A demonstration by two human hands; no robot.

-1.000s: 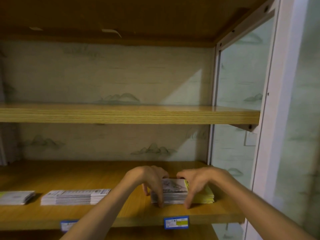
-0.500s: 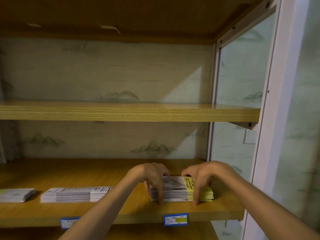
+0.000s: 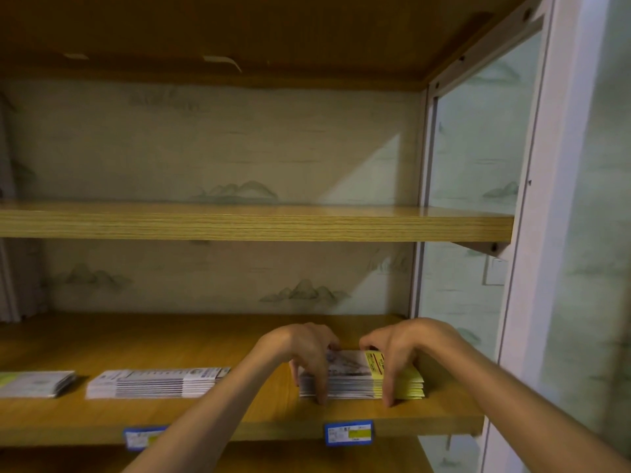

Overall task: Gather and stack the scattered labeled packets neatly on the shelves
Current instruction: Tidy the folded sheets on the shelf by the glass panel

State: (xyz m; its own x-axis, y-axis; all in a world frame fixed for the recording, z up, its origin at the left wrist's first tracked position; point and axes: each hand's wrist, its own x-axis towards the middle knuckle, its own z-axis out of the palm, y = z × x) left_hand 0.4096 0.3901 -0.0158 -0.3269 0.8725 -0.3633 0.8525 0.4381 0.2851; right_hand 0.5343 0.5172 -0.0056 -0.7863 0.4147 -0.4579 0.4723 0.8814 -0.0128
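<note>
1. At the far left of the lower shelf [image 3: 239, 418] lies a small pile of packets [image 3: 37, 384], and beside it, a little apart, a longer stack of packets [image 3: 153, 384]. Both look fairly even, so leave them alone and match their line along the shelf front.
2. The left hand [image 3: 304, 353] curls over the left end of the right-hand stack [image 3: 358, 378], its fingers [image 3: 319, 387] grasping the near edge with tips down on the shelf. Judging by that, the step is squaring the pile; press inward gently so no packet buckles.
3. The stack sits near the shelf's right end, above a blue price tag [image 3: 348, 433]. Keep it flat on the wood while tapping its edges flush.
4. The right hand [image 3: 403, 349] grasps the yellow end, fingers [image 3: 389, 387] curled down its front. The yellow packets jut slightly to the right, so push them left until the ends align, then release both hands together.
</note>
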